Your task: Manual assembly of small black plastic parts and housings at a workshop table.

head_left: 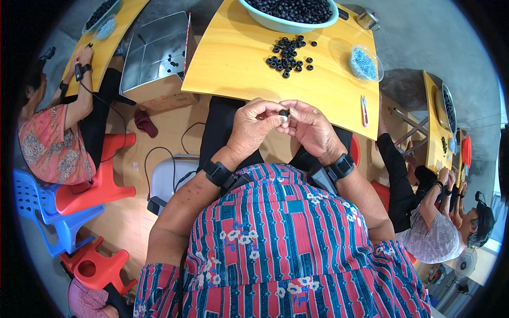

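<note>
Between the fingertips of my left hand and my right hand is a small black ring-shaped part. Both hands pinch it just off the near edge of the yellow table. Loose black rings lie scattered on the tabletop beyond my hands. Behind them, a pale green basin is heaped with more of the same. A clear tub of tiny bluish pieces stands at the right. Near the right edge lies a small pair of snips with reddish handles.
A metal mug stands at the far right corner. Left of the table is an open box with a silvery lining and a few black rings inside. Red stools and a blue chair stand at left. Other people work at tables on both sides.
</note>
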A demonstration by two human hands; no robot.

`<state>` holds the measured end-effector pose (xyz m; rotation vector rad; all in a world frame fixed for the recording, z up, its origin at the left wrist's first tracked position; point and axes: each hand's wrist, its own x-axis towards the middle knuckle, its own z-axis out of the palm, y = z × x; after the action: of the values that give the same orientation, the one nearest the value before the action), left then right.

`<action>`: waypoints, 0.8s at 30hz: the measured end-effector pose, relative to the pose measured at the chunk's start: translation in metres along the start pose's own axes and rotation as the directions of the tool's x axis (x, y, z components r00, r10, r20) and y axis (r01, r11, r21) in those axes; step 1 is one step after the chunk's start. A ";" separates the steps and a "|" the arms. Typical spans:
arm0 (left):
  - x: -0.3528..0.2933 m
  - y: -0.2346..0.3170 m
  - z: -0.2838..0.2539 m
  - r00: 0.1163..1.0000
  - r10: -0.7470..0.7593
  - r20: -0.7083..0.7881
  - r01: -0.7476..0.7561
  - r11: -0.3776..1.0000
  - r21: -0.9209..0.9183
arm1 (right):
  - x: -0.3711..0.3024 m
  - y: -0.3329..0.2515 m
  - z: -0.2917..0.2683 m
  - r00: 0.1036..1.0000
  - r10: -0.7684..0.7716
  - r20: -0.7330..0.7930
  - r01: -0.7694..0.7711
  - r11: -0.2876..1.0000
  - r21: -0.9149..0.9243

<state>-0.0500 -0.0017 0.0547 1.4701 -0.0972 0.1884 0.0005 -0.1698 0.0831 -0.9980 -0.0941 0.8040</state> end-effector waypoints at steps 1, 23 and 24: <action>0.000 0.000 0.000 1.000 0.003 -0.003 -0.003 1.000 0.006 | 0.000 0.000 0.000 1.000 0.027 0.010 -0.027 1.000 -0.007; 0.001 0.003 -0.010 0.987 -0.044 0.152 0.026 0.992 0.121 | -0.010 -0.011 -0.012 0.990 0.130 0.056 -0.111 0.957 -0.268; 0.001 0.003 -0.009 0.988 -0.043 0.147 0.026 0.993 0.116 | -0.010 -0.012 -0.011 0.993 0.114 0.023 -0.103 0.956 -0.275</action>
<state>-0.0503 0.0079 0.0571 1.5981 -0.1845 0.0564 0.0047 -0.1874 0.0885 -1.2581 -0.1889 0.9277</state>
